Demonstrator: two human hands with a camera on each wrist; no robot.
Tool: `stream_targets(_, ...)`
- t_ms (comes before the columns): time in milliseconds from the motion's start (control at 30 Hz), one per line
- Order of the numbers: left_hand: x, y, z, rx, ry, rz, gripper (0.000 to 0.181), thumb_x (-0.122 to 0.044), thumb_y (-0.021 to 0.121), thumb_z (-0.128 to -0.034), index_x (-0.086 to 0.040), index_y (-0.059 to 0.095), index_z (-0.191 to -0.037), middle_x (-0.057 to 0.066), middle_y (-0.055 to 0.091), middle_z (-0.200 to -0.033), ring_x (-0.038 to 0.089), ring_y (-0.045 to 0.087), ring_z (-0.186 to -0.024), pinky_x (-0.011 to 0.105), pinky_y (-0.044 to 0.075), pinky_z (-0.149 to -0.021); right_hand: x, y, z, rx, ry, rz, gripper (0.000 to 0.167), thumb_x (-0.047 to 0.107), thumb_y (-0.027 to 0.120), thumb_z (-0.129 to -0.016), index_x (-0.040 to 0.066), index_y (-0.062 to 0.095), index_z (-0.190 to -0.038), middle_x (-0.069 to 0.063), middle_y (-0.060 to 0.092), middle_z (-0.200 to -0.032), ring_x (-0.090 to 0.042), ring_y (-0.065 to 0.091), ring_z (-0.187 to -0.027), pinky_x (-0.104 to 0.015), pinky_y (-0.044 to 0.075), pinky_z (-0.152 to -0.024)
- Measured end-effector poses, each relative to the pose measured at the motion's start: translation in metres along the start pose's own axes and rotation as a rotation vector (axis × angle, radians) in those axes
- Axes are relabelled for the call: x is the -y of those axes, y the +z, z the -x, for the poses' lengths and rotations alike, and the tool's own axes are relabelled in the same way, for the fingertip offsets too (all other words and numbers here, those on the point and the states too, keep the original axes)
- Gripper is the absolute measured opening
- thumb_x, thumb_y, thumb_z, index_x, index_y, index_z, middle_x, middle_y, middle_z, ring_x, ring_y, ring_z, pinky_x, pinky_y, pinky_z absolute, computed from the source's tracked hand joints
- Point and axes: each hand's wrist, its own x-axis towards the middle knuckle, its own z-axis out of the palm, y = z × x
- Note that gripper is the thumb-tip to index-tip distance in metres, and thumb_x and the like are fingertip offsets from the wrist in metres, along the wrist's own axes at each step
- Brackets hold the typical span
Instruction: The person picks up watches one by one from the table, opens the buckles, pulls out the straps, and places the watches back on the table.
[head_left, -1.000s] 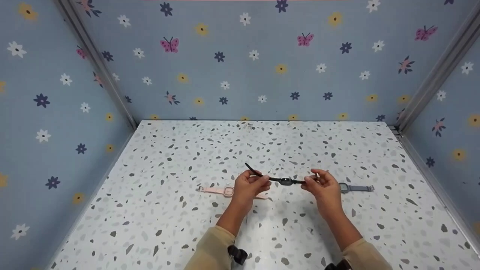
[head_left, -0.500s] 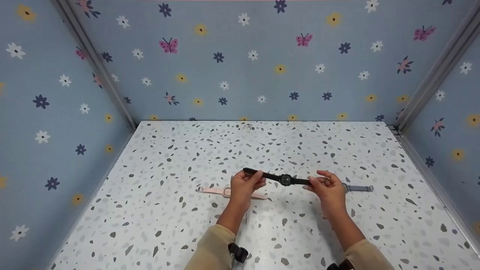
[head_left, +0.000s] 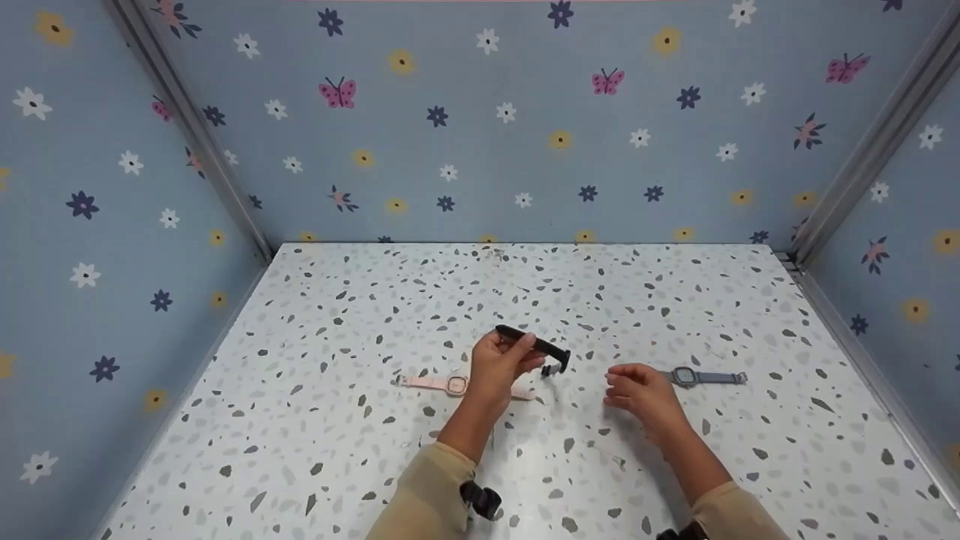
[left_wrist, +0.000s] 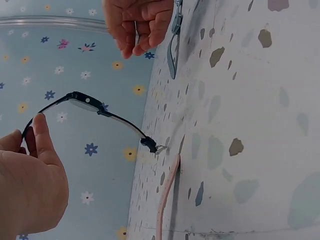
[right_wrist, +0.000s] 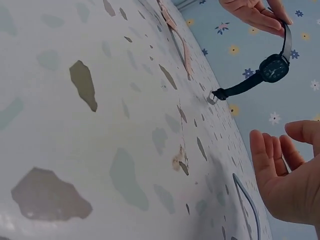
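Note:
A black wristwatch (head_left: 551,349) hangs in the air from my left hand (head_left: 493,373), which pinches one strap between thumb and fingers. Its dial (right_wrist: 274,68) faces the right wrist camera, and the buckle end (left_wrist: 150,144) droops free. My right hand (head_left: 646,396) hovers apart from the watch with fingers loosely bent and nothing in them. On the table under my left hand lies a pink watch (head_left: 427,382), partly covered by that hand in the head view. Just beyond the right hand a blue-grey watch (head_left: 716,377) lies flat, part of its strap hidden.
The speckled white table (head_left: 360,465) spreads under both hands. Blue flowered panels (head_left: 480,112) rise at the back and sides, with metal posts (head_left: 191,127) at the corners.
My right hand has let go of the black watch's buckle end and moved down slightly. The watch, earlier stretched between both hands, now droops from the left hand alone.

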Motion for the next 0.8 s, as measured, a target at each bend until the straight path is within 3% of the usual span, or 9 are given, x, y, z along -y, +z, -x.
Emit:
stream_targets(167, -0.004, 0.006, -0.009, -0.018, -0.059, 0.097, 0.011, 0.001, 0.063, -0.0928, 0.003, 0.054, -0.097, 0.014, 0.066, -0.085, 0.019, 0.07, -0.071, 0.028, 0.058, -0.073, 0.006, -0.008, 0.0, 0.014, -0.04, 0.074, 0.035, 0.012, 0.062, -0.096, -0.008, 0.053, -0.123, -0.02, 0.058, -0.116, -0.033, 0.061, -0.103, -0.031, 0.057, -0.081)
stream_targets(300, -0.004, 0.005, -0.024, -0.07, -0.122, 0.228, 0.008, 0.001, 0.061, -0.0943, 0.004, 0.054, -0.097, 0.013, 0.065, -0.081, 0.016, 0.069, -0.068, 0.025, 0.058, -0.073, 0.01, -0.018, -0.001, 0.033, -0.11, 0.105, 0.036, 0.011, 0.057, -0.099, -0.01, 0.05, -0.126, -0.025, 0.055, -0.122, -0.033, 0.06, -0.107, -0.031, 0.056, -0.085)
stream_targets(400, -0.001, -0.003, -0.036, -0.135, -0.18, 0.275, 0.007, 0.0, 0.06, -0.0949, 0.004, 0.055, -0.097, 0.012, 0.065, -0.079, 0.014, 0.068, -0.067, 0.023, 0.057, -0.073, 0.012, -0.024, -0.002, 0.049, -0.154, 0.094, 0.038, 0.011, 0.056, -0.1, -0.011, 0.048, -0.129, -0.027, 0.051, -0.127, -0.034, 0.059, -0.111, -0.032, 0.054, -0.089)
stream_targets(567, 0.003, -0.025, -0.05, -0.247, -0.238, 0.229, 0.014, 0.0, 0.06, -0.0949, 0.007, 0.056, -0.107, 0.013, 0.063, -0.082, 0.014, 0.067, -0.067, 0.022, 0.057, -0.074, 0.012, -0.026, -0.002, 0.065, -0.174, 0.106, 0.041, 0.011, 0.058, -0.099, -0.009, 0.046, -0.133, -0.026, 0.046, -0.133, -0.036, 0.054, -0.118, -0.038, 0.05, -0.097)
stream_targets(800, 0.002, -0.051, -0.059, -0.351, -0.222, 0.094, 0.022, -0.001, 0.063, -0.0935, 0.01, 0.057, -0.112, 0.013, 0.063, -0.078, 0.015, 0.068, -0.066, 0.022, 0.057, -0.069, 0.011, -0.03, -0.001, 0.028, -0.222, 0.279, 0.044, 0.021, 0.062, -0.098, -0.001, 0.05, -0.134, -0.019, 0.052, -0.134, -0.028, 0.055, -0.118, -0.036, 0.046, -0.1)
